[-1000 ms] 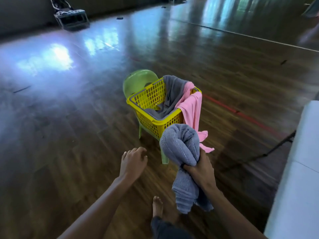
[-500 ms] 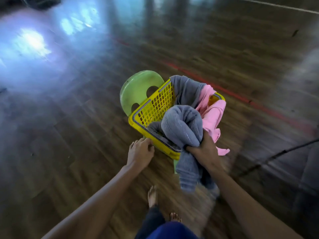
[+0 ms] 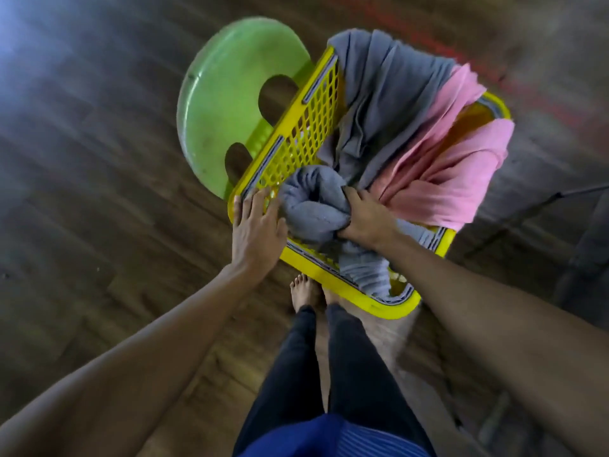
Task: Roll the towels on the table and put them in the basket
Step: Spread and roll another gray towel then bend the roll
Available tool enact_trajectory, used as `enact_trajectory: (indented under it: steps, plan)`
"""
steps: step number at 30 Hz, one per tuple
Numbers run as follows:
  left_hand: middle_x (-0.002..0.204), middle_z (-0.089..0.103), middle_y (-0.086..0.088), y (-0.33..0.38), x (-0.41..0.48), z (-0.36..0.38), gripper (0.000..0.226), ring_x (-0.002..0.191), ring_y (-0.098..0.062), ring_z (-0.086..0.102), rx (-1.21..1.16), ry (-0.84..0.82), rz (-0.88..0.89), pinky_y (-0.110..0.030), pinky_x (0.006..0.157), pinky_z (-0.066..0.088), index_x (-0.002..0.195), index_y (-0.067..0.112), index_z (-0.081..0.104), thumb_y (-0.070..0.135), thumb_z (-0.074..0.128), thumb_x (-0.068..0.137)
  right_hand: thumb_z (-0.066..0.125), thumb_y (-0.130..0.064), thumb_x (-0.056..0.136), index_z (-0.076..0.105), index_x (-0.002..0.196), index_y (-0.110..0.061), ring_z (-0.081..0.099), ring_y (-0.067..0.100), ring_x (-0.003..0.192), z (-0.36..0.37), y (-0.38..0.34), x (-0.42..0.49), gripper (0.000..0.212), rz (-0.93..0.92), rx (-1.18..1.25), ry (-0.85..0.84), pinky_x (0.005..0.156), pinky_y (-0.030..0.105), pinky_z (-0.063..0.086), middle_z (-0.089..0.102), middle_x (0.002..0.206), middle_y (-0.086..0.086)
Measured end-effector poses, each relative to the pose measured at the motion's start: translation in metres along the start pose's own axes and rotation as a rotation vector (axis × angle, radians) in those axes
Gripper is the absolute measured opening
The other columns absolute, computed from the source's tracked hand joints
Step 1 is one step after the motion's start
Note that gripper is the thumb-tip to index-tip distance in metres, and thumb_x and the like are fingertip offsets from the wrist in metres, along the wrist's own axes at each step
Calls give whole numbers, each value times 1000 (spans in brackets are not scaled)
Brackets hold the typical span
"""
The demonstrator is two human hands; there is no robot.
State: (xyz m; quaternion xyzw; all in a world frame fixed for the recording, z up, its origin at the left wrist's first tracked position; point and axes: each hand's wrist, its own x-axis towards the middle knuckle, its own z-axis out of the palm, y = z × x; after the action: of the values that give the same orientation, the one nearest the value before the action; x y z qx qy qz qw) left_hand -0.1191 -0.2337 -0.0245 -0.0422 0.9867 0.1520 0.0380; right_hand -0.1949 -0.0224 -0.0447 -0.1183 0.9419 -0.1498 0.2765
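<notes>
While standing barefoot right against a yellow perforated plastic basket, gripping a rolled grey terry towel with the right hand: fingers and thumb curled tight round one end of the roll, bunching its folds. Sits inside the basket at the near-left corner, close against the left wall, with a loose tail trailing toward the near rim. Left hand laid over that same corner's rim, fingers nearly straight and slightly spread, thumb side just touching the roll, clasping nothing.

Farther in, draped over the far rim and down into the basket, a dark grey smooth cloth. Beside it, toward the right rim and spilling over that edge, a soft pink cloth, lying just beside the right hand.

Under the basket, a light green plastic chair, rounded back with two cutouts showing past the left wall. Below all, a dark brown wooden plank floor, blurred by motion. Bare feet close to the near rim, legs in dark leggings.
</notes>
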Motion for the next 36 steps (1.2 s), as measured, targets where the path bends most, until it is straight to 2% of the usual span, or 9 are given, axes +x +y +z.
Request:
enact_trajectory:
  steps: [5, 12, 16, 19, 22, 24, 27, 31, 36]
  plan:
    - [146, 43, -9, -17, 10, 40, 38, 141, -29, 31, 59, -25, 51, -50, 119, 10, 130, 14, 56, 29, 47, 97, 77, -41, 67, 22, 151, -20, 52, 42, 114, 58, 22, 32, 103, -96, -160, 42, 89, 49, 42, 43, 139, 13]
    - [137, 55, -2, -18, 9, 58, 34, 136, -23, 41, 99, 48, 60, -55, 118, 9, 120, 18, 64, 29, 40, 97, 78, -54, 61, 37, 136, -3, 56, 39, 96, 120, 42, 55, 100, 12, -277, -50, 77, 46, 49, 53, 119, 20]
    - [134, 57, 0, -19, 9, 61, 36, 134, -22, 43, 91, 36, 61, -56, 118, 8, 118, 20, 65, 29, 38, 96, 76, -60, 62, 38, 137, 0, 54, 40, 96, 134, 50, 60, 103, 6, -231, -18, 77, 45, 47, 53, 121, 22]
    - [130, 60, 1, -18, 8, 58, 36, 132, -22, 45, 99, 11, 48, -55, 118, 7, 118, 19, 65, 29, 39, 95, 73, -63, 65, 32, 144, -3, 50, 39, 109, 129, 49, 56, 108, 28, -213, -36, 89, 48, 43, 47, 132, 21]
    - [120, 64, 2, -15, 8, 52, 35, 126, -21, 48, 105, -69, 30, -52, 120, 1, 115, 19, 64, 31, 37, 96, 70, -56, 72, 15, 152, -15, 31, 35, 133, 104, 37, 45, 106, 115, -154, -138, 108, 51, 28, 28, 148, 13]
    - [114, 64, 1, -15, 9, 45, 35, 122, -22, 50, 59, -114, 13, -49, 120, -2, 113, 18, 63, 32, 37, 95, 69, -49, 78, 23, 150, -21, 26, 34, 136, 82, 27, 30, 90, 194, -47, -157, 111, 50, 25, 27, 149, 9]
    - [118, 63, -5, -8, 9, 28, 32, 121, -25, 50, -41, -152, -4, -50, 120, 3, 116, 13, 63, 28, 48, 92, 65, -30, 83, 50, 135, -18, 41, 34, 129, 46, 14, -5, 56, 201, 167, -40, 105, 46, 36, 45, 137, 11]
    - [117, 62, -12, 21, 4, -5, 29, 120, -32, 50, -102, -194, 48, -49, 117, 18, 118, 9, 61, 16, 56, 90, 65, -19, 84, 63, 118, -10, 58, 27, 109, 3, 0, -59, 35, 271, 459, 130, 91, 34, 44, 63, 116, 12]
    - [107, 67, -9, 73, -3, -20, 24, 109, -31, 56, -147, -203, 188, -43, 103, 33, 110, 13, 65, 17, 53, 89, 64, -13, 86, 70, 106, -14, 64, 23, 99, -12, 6, -123, 21, 364, 584, 344, 83, 29, 45, 71, 104, 6]
